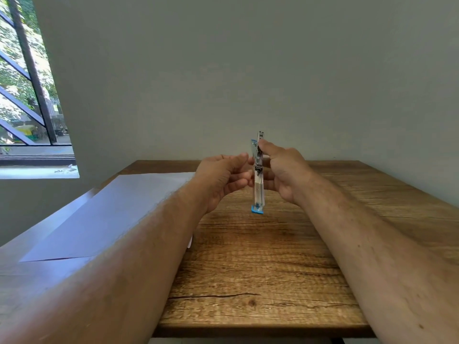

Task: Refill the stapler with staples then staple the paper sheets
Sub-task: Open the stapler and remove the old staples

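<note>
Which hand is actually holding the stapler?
The right hand grips the stapler, thumb on it; the left hand only has fingertips beside it.

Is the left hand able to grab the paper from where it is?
Probably yes. The left hand holds nothing that shows, and the paper sheets lie bare on the table beside that arm.

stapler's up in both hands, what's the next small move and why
Probably bring the left hand fingertips onto the stapler to work the staple channel. The right hand grips it upright above the table, thumb near the metal top, blue end down. Whether staples are loaded cannot be told, and the paper lies unstapled at left.
</note>
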